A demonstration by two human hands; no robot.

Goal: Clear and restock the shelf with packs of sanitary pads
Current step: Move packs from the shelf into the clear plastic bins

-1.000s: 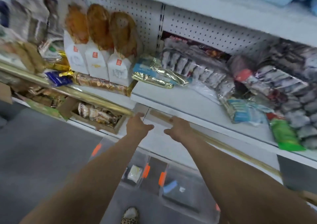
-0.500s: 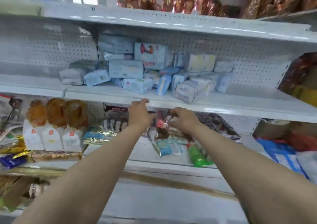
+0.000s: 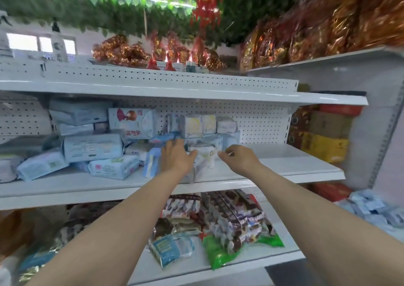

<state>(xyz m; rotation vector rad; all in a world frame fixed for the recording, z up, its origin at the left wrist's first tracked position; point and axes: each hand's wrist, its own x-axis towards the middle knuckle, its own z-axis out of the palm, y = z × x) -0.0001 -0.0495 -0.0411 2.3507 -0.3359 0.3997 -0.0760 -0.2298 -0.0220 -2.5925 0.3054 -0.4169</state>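
Note:
Several pale blue and white packs of sanitary pads (image 3: 93, 146) lie piled on the white middle shelf (image 3: 284, 167), some stacked against the pegboard back. A white pack (image 3: 206, 160) stands at the shelf's front between my hands. My left hand (image 3: 176, 156) lies against its left side with fingers stretched out. My right hand (image 3: 237, 157) hovers at its right edge, fingers loosely curled, holding nothing that I can make out. Both forearms reach up from below.
The shelf below holds snack bags (image 3: 231, 222) and a green packet (image 3: 218, 253). Gold and red foil goods (image 3: 317, 34) sit on the top shelves. Cartons (image 3: 325, 145) fill the right-hand unit. More pale packs (image 3: 371, 207) lie at the lower right. The middle shelf's right end is bare.
The view has swung up from the lower shelves to the pad shelf. Both hands have risen from the shelf edge below to the white pack at the front.

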